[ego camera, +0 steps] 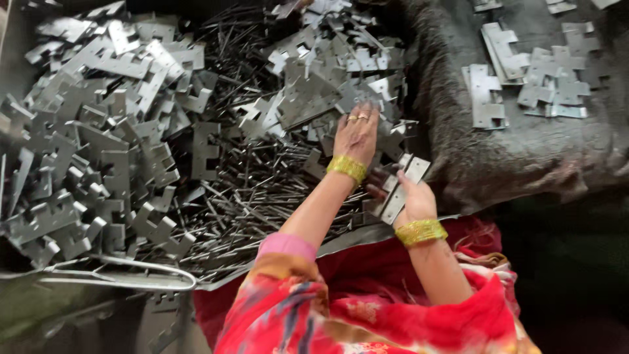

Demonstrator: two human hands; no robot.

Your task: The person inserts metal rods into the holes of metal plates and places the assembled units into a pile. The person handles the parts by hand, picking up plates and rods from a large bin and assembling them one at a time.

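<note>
Grey hinge plates and pins cover the work surface.

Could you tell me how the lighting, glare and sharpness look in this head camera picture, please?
Head view: soft, even light, with pale glare on the grey metal plates at upper left; the left hand is slightly motion-blurred over the pile, the right hand holding a metal plate is a bit clearer; the dark cloth at right and the lower corners fall into deep shadow.
</note>
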